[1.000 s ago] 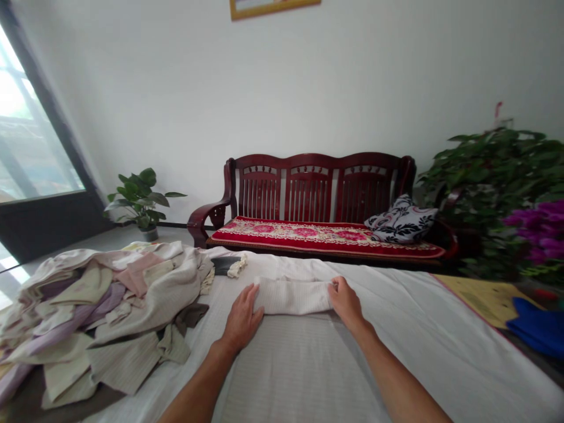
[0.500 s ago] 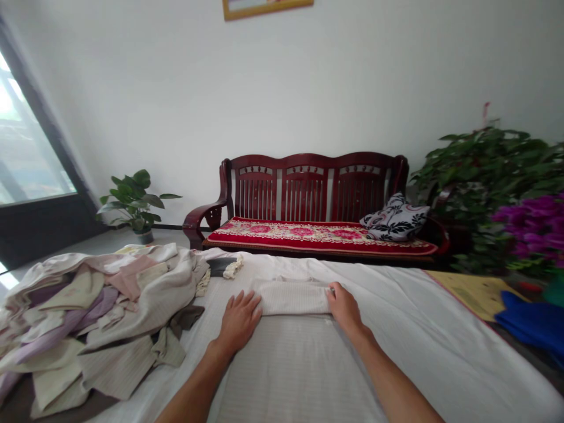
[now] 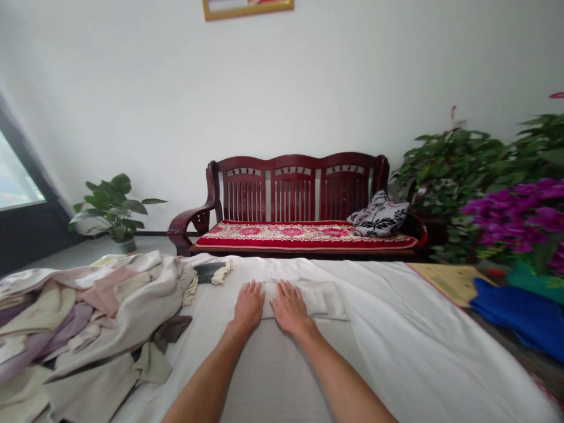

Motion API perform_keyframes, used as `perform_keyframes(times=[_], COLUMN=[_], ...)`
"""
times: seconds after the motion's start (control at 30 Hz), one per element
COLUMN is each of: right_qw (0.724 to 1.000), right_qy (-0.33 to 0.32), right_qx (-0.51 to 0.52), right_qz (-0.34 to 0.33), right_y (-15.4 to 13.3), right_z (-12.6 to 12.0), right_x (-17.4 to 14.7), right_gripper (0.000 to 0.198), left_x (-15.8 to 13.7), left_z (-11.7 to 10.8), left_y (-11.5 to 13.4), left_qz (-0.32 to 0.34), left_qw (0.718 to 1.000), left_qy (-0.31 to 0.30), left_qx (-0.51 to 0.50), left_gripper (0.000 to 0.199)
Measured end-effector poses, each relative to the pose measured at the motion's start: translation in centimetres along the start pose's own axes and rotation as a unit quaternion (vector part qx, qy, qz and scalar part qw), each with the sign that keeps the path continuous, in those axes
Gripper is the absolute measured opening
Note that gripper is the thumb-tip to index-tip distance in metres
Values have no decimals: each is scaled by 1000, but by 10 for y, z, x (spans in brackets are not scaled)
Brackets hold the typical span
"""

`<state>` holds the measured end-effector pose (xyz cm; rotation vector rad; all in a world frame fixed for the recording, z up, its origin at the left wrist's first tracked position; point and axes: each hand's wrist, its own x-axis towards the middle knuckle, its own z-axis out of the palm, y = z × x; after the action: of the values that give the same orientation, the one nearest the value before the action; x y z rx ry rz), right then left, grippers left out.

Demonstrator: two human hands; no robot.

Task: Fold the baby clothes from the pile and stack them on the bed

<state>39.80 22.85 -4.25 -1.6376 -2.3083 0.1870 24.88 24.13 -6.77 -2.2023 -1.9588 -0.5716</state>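
Note:
A pale, finely striped garment [image 3: 335, 298] lies folded into a band on the white cloth, its right part folded over toward the left. My left hand [image 3: 249, 305] rests flat on the band's left end, fingers stretched out. Beside it, my right hand [image 3: 289, 306] presses flat on the folded-over layer, fingers extended. Neither hand grips anything. Parts of the garment are covered by both hands.
A heap of loose clothes [image 3: 132, 305] fills the left side of the white-covered table [image 3: 405, 346]. On the right lie a blue cloth [image 3: 515, 314] and a yellowish sheet [image 3: 449, 279], near purple flowers [image 3: 520, 214]. A wooden bench [image 3: 293, 194] stands behind.
My right hand has carried the garment's right end over to the left, let go and flattened on it. The left hand stays on the left end. The view has turned slightly right.

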Motion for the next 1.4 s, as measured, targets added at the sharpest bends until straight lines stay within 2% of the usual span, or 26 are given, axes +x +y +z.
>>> perform_keyframes(times=[0.13,0.37,0.57,0.77,0.9,1.0,1.13,1.23,1.4], right_qw=[999,993,988,981,976,987,995,995,993], right_qy=[-17,-22,-11,-21,10,4,-43,-38,-20], right_qx=[-30,-79,-116,-140,-152,-130,-92,-90,-109], right_qz=[23,82,99,134,155,91,10,1,48], right_y=[35,97,114,133,123,92,61,69,103], right_z=[1,-12,-16,-34,-45,-45,-38,-37,-43], right_x=[-5,-12,-23,-40,-60,-80,-106,-122,-141], right_gripper=[65,65,65,62,64,63,63,63,59], left_x=[-8,-10,-16,-45,-67,-82,-103,-117,-139], left_z=[8,4,-6,-21,-34,-42,-48,-50,-58], left_y=[-4,-4,-4,-17,-16,-3,10,5,-17], left_qz=[-3,-2,14,33,55,120,178,190,207], left_qw=[999,997,997,994,993,990,981,979,976], left_qy=[-2,-10,-9,-23,0,-6,-62,-74,-72], left_qx=[52,72,80,98,103,74,35,24,20], left_gripper=[52,55,56,56,59,63,63,57,56])
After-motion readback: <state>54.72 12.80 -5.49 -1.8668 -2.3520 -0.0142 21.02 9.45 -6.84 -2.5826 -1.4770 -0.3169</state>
